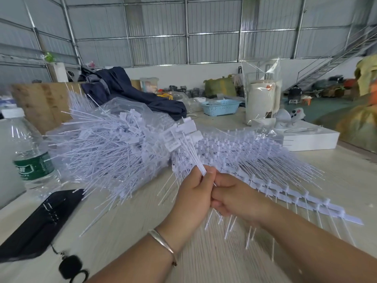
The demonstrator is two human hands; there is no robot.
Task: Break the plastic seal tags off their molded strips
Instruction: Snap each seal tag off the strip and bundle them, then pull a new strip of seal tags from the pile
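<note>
Fingers [210,176] of left hand [193,193] pinch seal tags [183,137] | tails down-right, heads up-left

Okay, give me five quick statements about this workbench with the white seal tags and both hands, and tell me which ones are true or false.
1. The left hand grips a bundle of seal tags. True.
2. The right hand lies flat and open on the table. False: its fingers are curled, right against the left hand.
3. A water bottle stands upright at the left. True.
4. The blue basket sits beside the bottle. False: it sits far back, right of centre.
5. A bracelet circles the left wrist. True.
</note>
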